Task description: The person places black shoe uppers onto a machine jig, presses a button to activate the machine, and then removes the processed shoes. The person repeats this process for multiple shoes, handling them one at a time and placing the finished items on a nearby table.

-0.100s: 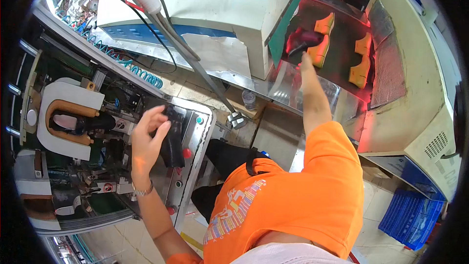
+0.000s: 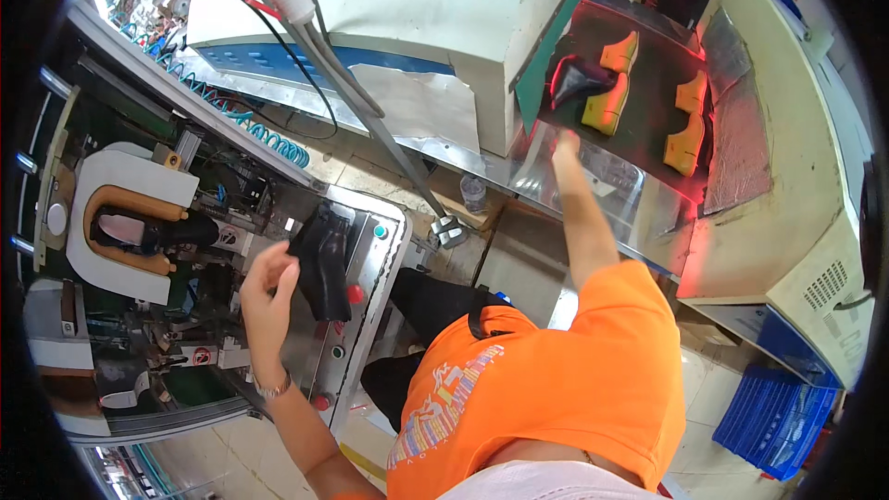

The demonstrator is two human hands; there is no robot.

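Listing from the frame's left: white moulded machine cradle with tan U-shaped pad [image 2: 120, 222], far left, a dark shoe form seated in it.

Left hand [image 2: 269, 301], left of centre, fingers partly curled and closed round the lower edge of a black soft shoe upper [image 2: 324, 264]; the piece is held upright over a grey metal control panel with red and green buttons [image 2: 366, 306]. Judged light and limp, prone to flop and fold; best taken at the stiffer heel or rim, as gripped now.

Grey slanted metal pole [image 2: 370, 120], upper centre, topped by a red-and-white plug.

Right hand [image 2: 565, 143], upper right of centre, arm stretched out; fingers reach the near edge of a red-lit dark conveyor tray [image 2: 648, 111], how far spread cannot be told. It holds nothing visible.

Yellow shoe lasts [image 2: 611, 97], upper right, one capped by a black upper.
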